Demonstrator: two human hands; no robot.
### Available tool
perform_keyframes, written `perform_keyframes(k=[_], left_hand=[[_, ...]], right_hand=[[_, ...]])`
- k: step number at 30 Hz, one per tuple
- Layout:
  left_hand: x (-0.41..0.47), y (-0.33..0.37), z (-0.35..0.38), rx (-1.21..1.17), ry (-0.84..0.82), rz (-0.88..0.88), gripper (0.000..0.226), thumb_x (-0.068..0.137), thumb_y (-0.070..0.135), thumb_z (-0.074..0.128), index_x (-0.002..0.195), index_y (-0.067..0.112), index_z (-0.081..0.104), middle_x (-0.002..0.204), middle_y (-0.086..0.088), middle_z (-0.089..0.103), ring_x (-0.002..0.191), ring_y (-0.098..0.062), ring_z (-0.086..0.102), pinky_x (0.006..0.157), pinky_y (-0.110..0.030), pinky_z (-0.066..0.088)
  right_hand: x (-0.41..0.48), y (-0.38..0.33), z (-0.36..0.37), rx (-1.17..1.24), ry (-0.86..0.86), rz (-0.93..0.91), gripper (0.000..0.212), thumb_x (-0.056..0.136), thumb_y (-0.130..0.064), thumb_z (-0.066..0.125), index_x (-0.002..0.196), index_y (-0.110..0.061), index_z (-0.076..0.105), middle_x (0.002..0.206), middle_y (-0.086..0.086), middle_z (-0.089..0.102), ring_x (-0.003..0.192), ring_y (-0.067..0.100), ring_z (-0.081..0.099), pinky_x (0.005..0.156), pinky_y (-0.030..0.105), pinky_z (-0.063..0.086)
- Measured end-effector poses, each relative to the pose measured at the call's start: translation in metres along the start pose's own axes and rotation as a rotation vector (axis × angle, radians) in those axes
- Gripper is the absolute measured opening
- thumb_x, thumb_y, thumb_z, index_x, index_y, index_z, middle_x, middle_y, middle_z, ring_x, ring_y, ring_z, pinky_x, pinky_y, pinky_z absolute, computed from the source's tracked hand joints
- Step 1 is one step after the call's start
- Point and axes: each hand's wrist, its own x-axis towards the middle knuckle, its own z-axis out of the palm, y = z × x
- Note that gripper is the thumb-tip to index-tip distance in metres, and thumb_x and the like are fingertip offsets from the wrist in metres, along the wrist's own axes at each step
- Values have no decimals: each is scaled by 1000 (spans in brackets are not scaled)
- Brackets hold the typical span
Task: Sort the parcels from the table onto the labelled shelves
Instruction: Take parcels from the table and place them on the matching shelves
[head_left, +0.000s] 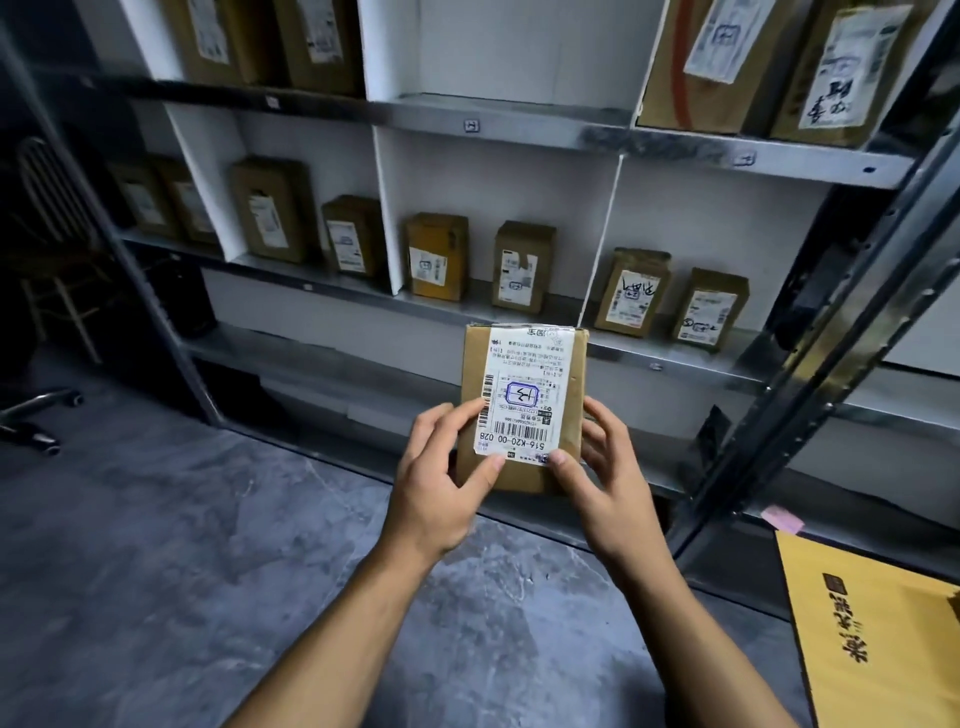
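A single wide-angle view from the person's head looks forward and down, close over both forearms and the hands at centre, facing the metal shelves near ahead, with grey floor filling the lower left.

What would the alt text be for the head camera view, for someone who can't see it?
Two bare hands, left hand and right hand, hold a small brown parcel upright, its white shipping label facing the camera. Behind it, metal shelves with white dividers hold similar labelled boxes.
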Motion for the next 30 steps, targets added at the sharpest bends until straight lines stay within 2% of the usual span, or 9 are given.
perform_keyframes(k=[5,9,11,14,19,22,26,28,30], left_hand=[[29,-30,-21,76,34,5,55,83,29,70,134,28,53,133,4,46,121,13,39,96,-1,29],[63,-56,-42,78,5,43,56,84,19,74,134,28,52,132,5,43,116,24,34,91,4,27],[91,-69,-56,77,-1,78,56,84,24,72,136,29,51,133,6,42,115,20,38,91,3,31],[137,-79,-82,98,-29,141,57,85,30,67,139,33,47,138,7,41,117,11,40,91,2,32],[206,-89,-117,78,-115,230,60,87,38,60,143,38,39,148,12,37,127,-6,45,100,-26,43],[246,-92,-129,60,-134,314,59,87,36,60,143,34,41,146,11,39,127,-2,43,103,-17,38],[296,-90,-140,39,-42,345,48,92,29,60,138,23,48,133,10,47,117,4,42,94,0,30],[321,-90,-145,105,-23,348,42,92,25,61,133,19,54,126,8,52,112,2,44,94,-5,34],[348,-91,-152,235,-72,360,39,93,27,60,131,20,55,126,4,54,113,-5,46,95,-19,39]], right_hand=[[40,-4,43,26,-31,-20,61,90,-24,72,132,-53,39,128,-17,62,120,1,59,103,43,50],[72,-9,85,17,50,-26,66,86,-25,76,124,-60,35,115,-28,58,106,-15,59,96,30,54],[95,-14,106,38,88,-29,66,85,-29,77,123,-62,35,116,-28,58,110,-11,58,99,33,53],[132,-25,133,126,156,-47,66,80,-40,79,129,-60,40,125,-13,63,120,11,60,99,48,53],[185,-46,174,262,284,-93,61,83,-29,78,131,-50,47,122,-7,66,117,19,63,93,53,55],[213,-58,186,317,347,-128,58,88,-18,74,135,-39,46,121,-1,68,113,19,66,93,57,54],[252,-78,183,276,402,-174,54,90,-16,72,130,-42,46,122,1,68,111,16,67,95,54,55],[276,-89,177,246,424,-202,54,88,-22,74,129,-45,46,122,1,68,111,17,68,94,53,55],[304,-99,173,216,435,-222,57,86,-28,74,131,-46,45,122,2,68,111,19,68,95,53,55]])
